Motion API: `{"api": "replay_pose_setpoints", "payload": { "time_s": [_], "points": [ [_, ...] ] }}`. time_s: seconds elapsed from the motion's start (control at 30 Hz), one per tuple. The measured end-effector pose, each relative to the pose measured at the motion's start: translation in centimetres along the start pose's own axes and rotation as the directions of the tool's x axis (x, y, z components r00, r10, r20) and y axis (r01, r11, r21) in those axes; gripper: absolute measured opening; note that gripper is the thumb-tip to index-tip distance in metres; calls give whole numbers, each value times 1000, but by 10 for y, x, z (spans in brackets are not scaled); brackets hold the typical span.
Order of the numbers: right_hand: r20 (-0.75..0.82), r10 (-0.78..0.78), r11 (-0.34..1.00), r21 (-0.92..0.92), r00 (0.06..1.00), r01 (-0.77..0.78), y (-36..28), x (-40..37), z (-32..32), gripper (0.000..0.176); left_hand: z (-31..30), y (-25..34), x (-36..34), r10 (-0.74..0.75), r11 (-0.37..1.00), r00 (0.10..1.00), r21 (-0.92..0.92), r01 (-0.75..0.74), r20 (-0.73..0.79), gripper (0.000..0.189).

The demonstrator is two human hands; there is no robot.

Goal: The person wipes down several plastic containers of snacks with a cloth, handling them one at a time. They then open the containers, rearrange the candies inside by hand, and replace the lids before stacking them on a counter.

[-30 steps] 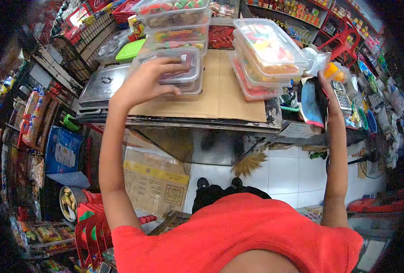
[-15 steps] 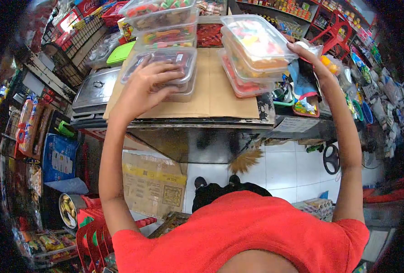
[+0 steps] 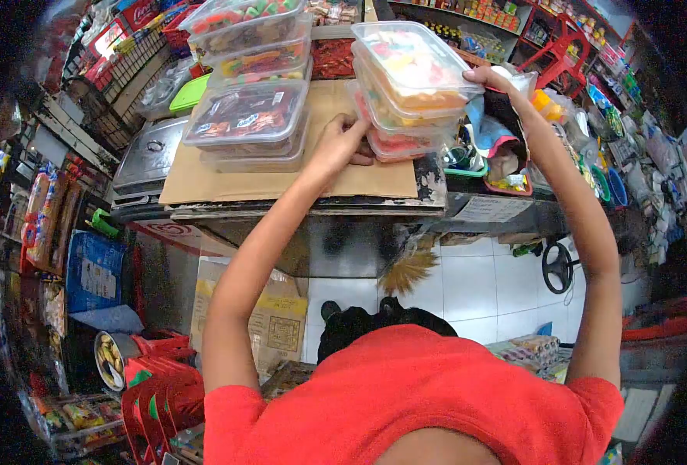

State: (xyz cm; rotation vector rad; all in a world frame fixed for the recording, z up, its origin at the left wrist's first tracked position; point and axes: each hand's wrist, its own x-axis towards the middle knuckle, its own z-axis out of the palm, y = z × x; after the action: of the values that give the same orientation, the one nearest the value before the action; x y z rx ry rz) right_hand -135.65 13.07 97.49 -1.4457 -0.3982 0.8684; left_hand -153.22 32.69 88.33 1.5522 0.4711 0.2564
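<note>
A stack of clear plastic food containers stands at the right of the cardboard sheet [image 3: 382,180]. Its top container [image 3: 413,58] holds pale, colourful sweets, and a lower container [image 3: 401,143] has red contents. My right hand [image 3: 497,84] grips the upper right edge of this stack, fingers partly hidden. At the stack's lower left side is my left hand [image 3: 343,145], its fingers curled against the lower container, some of them out of sight. Left of that hand sits another stack, with a lidded container of dark red packets [image 3: 247,116] in front and containers of sweets [image 3: 254,66] behind.
A metal lidded box [image 3: 150,155] stands left of the cardboard, near a green lid [image 3: 191,93]. Small baskets with packets [image 3: 510,184] lie right of the stack. Below are a cardboard box [image 3: 281,325], a broom [image 3: 409,267] and red stacked chairs [image 3: 161,387].
My left hand has left the dark red packets' container and moved right to the lower side of the right stack. My right hand stays on that stack. The whole view has shifted slightly.
</note>
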Motion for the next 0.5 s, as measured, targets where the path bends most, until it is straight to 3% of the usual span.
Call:
{"api": "replay_pose_setpoints", "payload": {
  "time_s": [0.1,0.17,0.2,0.3,0.33,0.37,0.43,0.47,0.5],
  "points": [
    [20,-59,998,3,998,59,7,-5,0,31,2,-3,9,119,993,992,16,-120,45,38],
    [35,-413,896,-165,910,413,12,-21,2,31,5,-5,7,69,996,997,-60,-68,18,36],
    [78,-132,986,-92,988,139,-3,-25,4,42,8,0,7,29,990,1000,-139,-29,0,34],
    [149,-193,981,63,970,186,8,20,-38,47,5,13,2,144,972,986,-173,-157,-85,28],
    [288,-10,995,95,958,-18,-5,14,-41,45,0,20,0,197,977,974,-63,-205,-107,28],
    [292,-6,995,94,956,-22,-1,9,-40,45,-6,26,-5,194,977,975,-64,-202,-112,28],
    [194,-229,971,-26,954,238,3,5,-37,42,-18,37,-15,553,775,819,453,-440,-152,34],
    [241,-100,995,38,965,94,18,19,-69,46,-22,44,-22,553,776,817,458,-435,-161,34],
    [137,-25,998,57,990,17,26,8,-56,46,-26,51,-30,534,718,838,584,-378,-115,34]
  ]
}}
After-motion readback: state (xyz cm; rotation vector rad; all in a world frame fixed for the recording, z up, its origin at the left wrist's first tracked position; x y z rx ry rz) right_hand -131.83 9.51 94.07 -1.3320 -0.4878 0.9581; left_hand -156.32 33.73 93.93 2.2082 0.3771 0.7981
